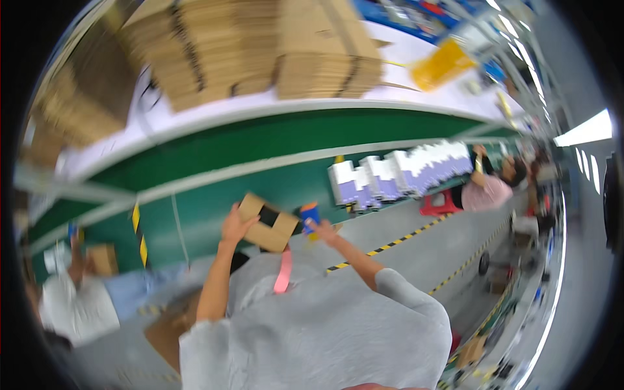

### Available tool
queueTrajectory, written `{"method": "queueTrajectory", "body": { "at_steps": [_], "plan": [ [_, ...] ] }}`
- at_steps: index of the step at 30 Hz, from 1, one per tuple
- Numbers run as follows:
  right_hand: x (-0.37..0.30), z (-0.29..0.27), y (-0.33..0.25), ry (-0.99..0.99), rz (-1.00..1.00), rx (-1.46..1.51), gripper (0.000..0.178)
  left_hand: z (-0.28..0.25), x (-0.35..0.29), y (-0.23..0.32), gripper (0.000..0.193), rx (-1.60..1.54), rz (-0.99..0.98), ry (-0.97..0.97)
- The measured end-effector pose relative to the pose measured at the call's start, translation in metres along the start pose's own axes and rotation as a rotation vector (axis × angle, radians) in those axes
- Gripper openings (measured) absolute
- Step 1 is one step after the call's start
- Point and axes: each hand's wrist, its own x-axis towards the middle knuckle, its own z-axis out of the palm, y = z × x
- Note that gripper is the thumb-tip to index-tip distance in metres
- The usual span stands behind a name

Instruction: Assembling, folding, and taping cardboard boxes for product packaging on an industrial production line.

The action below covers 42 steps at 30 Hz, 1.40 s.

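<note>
A small brown cardboard box [281, 224] with a dark band across its top face is in front of my body, tilted, at the near edge of the green work surface. My left hand [236, 225] grips its left side, the thumb lying over the top. Just right of the box, my right hand [322, 232] holds a blue and orange object [310, 212], its fingers wrapped on the lower part. Blur hides the exact kind of that object. A bit of yellow shows beneath it.
White-and-lilac boxes [396, 174] line the green bench [208, 201] to the right, with a person in pink [486, 193] beyond. Flattened cardboard stacks [221, 45] fill the shelf above. Another person [78, 309] works at left near a brown box [102, 259].
</note>
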Motion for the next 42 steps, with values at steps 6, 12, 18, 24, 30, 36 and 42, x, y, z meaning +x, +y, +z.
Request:
{"method": "queueTrajectory", "body": {
  "at_steps": [6, 12, 18, 24, 30, 36, 42],
  "plan": [
    [0.065, 0.020, -0.101, 0.108, -0.391, -0.144, 0.039, 0.002, 0.020, 0.009, 0.107, -0.069, 0.039, -0.149],
    [0.070, 0.119, -0.094, 0.349, -0.548, -0.671, 0.044, -0.011, 0.007, 0.005, 0.115, -0.166, 0.119, -0.210],
    [0.052, 0.138, -0.102, 0.241, -0.687, -0.447, 0.041, -0.007, -0.001, -0.006, 0.087, -0.371, -0.022, -0.109],
    [-0.009, 0.112, -0.153, -0.031, -0.446, 0.073, 0.027, 0.006, -0.004, -0.016, 0.067, -0.229, -0.015, -0.061],
    [-0.029, 0.090, -0.109, -0.245, -0.274, -0.255, 0.040, 0.009, -0.002, -0.010, 0.063, -0.108, -0.158, -0.060],
    [-0.032, 0.080, -0.081, -0.281, -0.283, -0.326, 0.038, -0.024, -0.034, 0.036, 0.047, -0.127, 0.097, 0.416],
    [-0.037, 0.074, -0.082, -0.274, -0.366, -0.377, 0.036, -0.027, -0.050, 0.044, 0.039, -0.803, -0.341, -0.164]
  ]
}}
